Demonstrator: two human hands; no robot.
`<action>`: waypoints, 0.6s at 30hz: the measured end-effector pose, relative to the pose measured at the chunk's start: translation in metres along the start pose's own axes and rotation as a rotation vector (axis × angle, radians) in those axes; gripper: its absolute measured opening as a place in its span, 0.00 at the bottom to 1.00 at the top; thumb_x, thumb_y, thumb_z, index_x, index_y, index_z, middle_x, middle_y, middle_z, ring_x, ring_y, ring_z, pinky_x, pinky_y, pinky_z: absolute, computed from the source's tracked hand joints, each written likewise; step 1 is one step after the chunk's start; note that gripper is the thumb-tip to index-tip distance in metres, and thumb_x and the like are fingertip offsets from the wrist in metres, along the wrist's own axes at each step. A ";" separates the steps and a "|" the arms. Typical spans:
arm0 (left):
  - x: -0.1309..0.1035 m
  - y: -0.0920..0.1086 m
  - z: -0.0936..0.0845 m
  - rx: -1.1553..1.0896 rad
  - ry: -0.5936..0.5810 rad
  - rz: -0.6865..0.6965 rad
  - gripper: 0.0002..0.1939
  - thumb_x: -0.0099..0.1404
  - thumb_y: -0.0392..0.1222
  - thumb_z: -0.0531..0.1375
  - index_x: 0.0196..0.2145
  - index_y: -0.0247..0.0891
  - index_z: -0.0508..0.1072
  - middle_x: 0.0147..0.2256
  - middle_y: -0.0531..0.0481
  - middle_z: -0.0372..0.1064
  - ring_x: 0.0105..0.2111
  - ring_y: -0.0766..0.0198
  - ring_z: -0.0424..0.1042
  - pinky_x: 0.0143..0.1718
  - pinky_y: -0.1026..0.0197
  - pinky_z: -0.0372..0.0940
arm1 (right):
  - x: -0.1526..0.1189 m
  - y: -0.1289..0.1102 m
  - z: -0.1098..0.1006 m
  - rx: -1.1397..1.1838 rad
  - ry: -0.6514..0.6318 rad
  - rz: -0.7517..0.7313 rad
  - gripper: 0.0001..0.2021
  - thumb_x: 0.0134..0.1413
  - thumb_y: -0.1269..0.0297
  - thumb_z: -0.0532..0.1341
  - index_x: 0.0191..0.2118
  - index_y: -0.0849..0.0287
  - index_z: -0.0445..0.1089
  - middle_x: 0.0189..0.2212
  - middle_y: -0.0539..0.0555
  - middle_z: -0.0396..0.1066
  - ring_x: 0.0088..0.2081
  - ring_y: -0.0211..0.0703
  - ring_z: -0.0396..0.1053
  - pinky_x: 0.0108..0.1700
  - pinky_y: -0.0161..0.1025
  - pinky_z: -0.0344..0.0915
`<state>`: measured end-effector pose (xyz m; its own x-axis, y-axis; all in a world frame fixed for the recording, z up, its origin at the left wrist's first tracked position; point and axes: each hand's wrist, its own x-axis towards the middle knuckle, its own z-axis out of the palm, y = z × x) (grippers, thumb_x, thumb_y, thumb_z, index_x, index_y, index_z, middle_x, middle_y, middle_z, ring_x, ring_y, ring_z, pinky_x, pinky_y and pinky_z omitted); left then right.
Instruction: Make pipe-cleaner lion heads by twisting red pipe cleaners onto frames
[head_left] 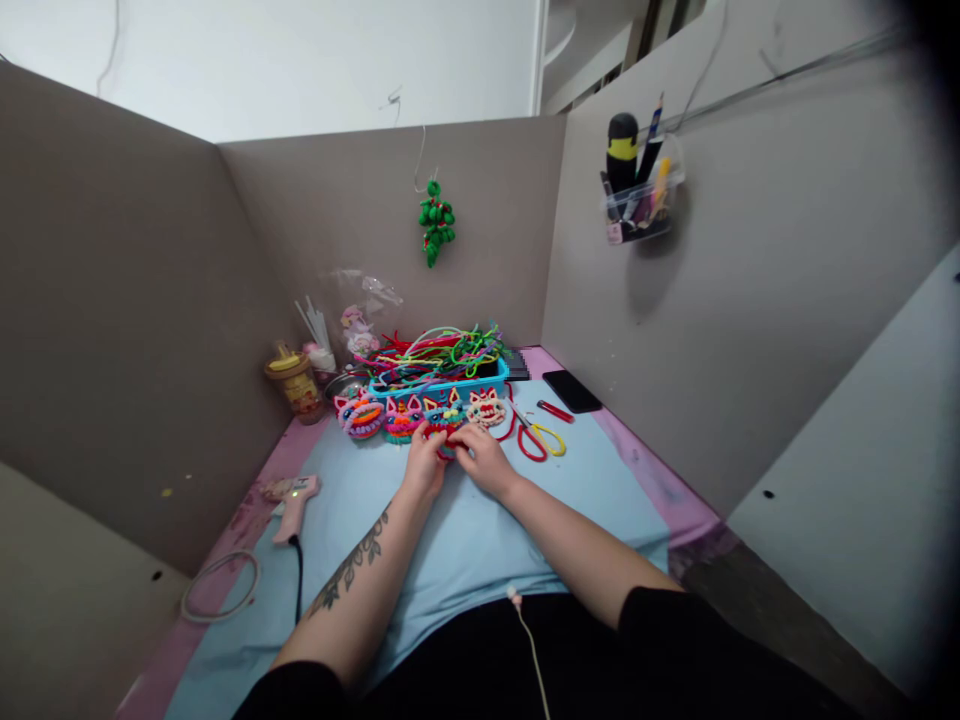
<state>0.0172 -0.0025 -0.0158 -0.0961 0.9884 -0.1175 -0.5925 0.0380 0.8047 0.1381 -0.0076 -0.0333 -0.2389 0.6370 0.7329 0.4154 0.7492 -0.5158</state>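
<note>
Holding one red piece (451, 438): two hands (426, 464) (484, 462)

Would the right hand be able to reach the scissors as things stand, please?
Probably yes: the scissors lie uncovered near the right hand on the blue cloth, though it seems occupied with a red piece.

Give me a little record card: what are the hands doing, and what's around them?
Left hand: pinching a small red fuzzy piece, partly hidden
Right hand: at the same piece; exact grip unclear
Just beyond: four multicoloured fuzzy eared figures in a row
Behind those: light-blue rectangular tray heaped with multicoloured fuzzy strands
Person's right: red-and-yellow-handled scissors, slim red tool, black phone
Person's left: pale pink glue gun with black cord
</note>
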 end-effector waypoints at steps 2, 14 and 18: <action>0.000 0.000 0.000 0.010 -0.011 -0.004 0.31 0.48 0.30 0.62 0.50 0.38 0.60 0.25 0.54 0.68 0.25 0.67 0.68 0.26 0.65 0.60 | 0.000 -0.001 -0.001 0.017 -0.005 0.001 0.13 0.51 0.76 0.53 0.39 0.57 0.69 0.35 0.54 0.67 0.40 0.44 0.64 0.44 0.43 0.63; -0.001 -0.001 0.000 0.070 -0.086 -0.034 0.31 0.49 0.31 0.63 0.50 0.39 0.59 0.28 0.52 0.67 0.26 0.66 0.68 0.25 0.66 0.61 | 0.000 0.009 -0.001 0.076 0.081 0.072 0.12 0.49 0.76 0.54 0.35 0.56 0.72 0.32 0.53 0.64 0.37 0.42 0.64 0.41 0.40 0.64; -0.002 -0.001 0.000 0.088 -0.078 -0.031 0.32 0.47 0.31 0.65 0.49 0.39 0.59 0.29 0.52 0.67 0.27 0.66 0.69 0.26 0.65 0.62 | 0.001 0.012 0.000 0.094 0.104 0.093 0.11 0.48 0.76 0.54 0.33 0.57 0.71 0.31 0.52 0.65 0.35 0.41 0.64 0.40 0.39 0.63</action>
<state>0.0181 -0.0046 -0.0167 -0.0145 0.9948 -0.1003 -0.5218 0.0781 0.8495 0.1430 0.0017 -0.0384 -0.1090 0.6859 0.7195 0.3463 0.7047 -0.6193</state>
